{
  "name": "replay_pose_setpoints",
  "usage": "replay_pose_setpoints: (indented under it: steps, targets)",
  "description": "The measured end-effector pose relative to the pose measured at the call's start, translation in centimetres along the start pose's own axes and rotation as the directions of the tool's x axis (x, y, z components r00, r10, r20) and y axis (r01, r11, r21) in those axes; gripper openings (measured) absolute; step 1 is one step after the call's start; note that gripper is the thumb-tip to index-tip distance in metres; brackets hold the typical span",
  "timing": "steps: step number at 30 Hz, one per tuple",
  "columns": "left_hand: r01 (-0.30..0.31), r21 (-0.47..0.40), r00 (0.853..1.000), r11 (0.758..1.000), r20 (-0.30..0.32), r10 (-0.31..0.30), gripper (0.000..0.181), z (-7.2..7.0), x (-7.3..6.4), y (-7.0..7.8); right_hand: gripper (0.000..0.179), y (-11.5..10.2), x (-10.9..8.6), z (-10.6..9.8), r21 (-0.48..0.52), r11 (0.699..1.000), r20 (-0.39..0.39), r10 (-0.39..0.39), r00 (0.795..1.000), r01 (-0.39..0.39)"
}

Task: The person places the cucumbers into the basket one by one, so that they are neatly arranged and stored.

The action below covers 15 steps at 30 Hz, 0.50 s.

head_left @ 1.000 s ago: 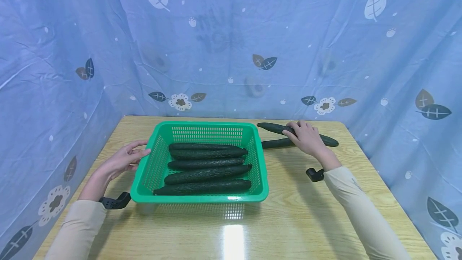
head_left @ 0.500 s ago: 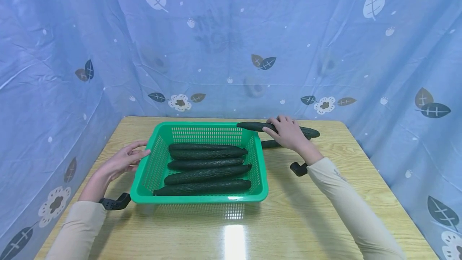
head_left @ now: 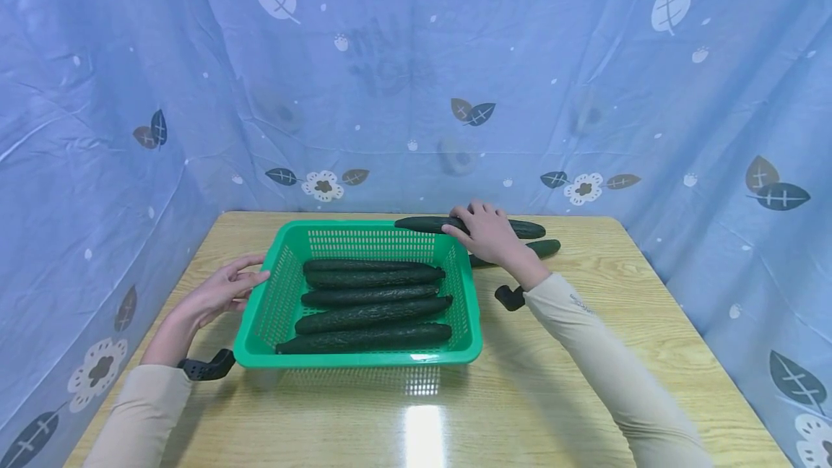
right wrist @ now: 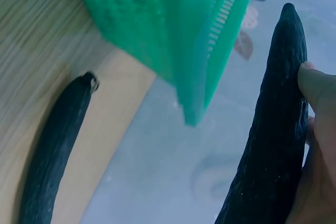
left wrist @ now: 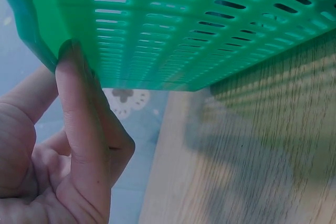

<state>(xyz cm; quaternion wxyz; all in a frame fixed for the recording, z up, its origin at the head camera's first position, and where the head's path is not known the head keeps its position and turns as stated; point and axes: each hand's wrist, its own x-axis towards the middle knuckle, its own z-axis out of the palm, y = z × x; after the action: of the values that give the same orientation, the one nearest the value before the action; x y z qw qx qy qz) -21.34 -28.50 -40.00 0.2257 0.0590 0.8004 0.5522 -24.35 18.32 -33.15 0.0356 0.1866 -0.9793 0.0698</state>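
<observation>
My right hand [head_left: 489,235] grips a dark green cucumber [right wrist: 273,129] by its middle and holds it raised. The left end of this cucumber is over the back right corner of the green basket [head_left: 357,360]. At the basket's left side, my left hand [head_left: 224,287] holds the rim, with its thumb by the edge and its fingertips under the lip against the outer wall [left wrist: 136,40]. Several cucumbers [head_left: 373,314] lie side by side in the basket. Another cucumber [head_left: 544,248] lies on the table to the right, partly hidden by my right hand and the basket.
The basket stands on a wooden table [head_left: 585,381]. A blue patterned curtain [head_left: 390,92] hangs behind and on both sides of the table. Black camera mounts [head_left: 208,365] sit at the wrists.
My right hand has carried its cucumber leftward, from above the other cucumber to over the basket's back right corner. My left hand and the basket have stayed in place.
</observation>
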Motion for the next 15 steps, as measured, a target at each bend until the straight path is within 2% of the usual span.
replay_pose_setpoints:
  steps: [11,15]
  targets:
    - [-0.03,-0.05,0.999,0.998,0.041,0.032,0.066,-0.1,-0.2,0.1,0.048,-3.3,1.4,0.9,-0.042,0.998,0.009,-0.04,0.999,0.041]
    - [-0.029,-0.045,0.999,0.999,0.037,0.03,0.066,0.0,-0.2,0.1,0.048,-4.5,1.9,1.1,-0.041,0.998,0.006,-0.057,0.998,0.057]
